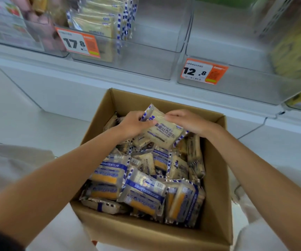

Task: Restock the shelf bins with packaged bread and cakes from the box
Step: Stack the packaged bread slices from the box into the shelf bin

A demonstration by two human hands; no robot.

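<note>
While above the box (216, 160), bread packet (161, 131) pinched between both hands: left (134, 125), right (187, 120).

There is one view only, a wide-angle camera worn on the person's head, so no second view shares any part of the scene. It looks forward and steeply down from above the open cardboard box (216, 178), which fills the near centre and sits close beneath the lens. Both forearms enter from the near edge, the left from the near left corner and the right from the near right, and reach away from the camera. Farther off, the clear shelf bins (164, 42) run across the top, their lines bent by the lens and blurred at the far corners
</note>
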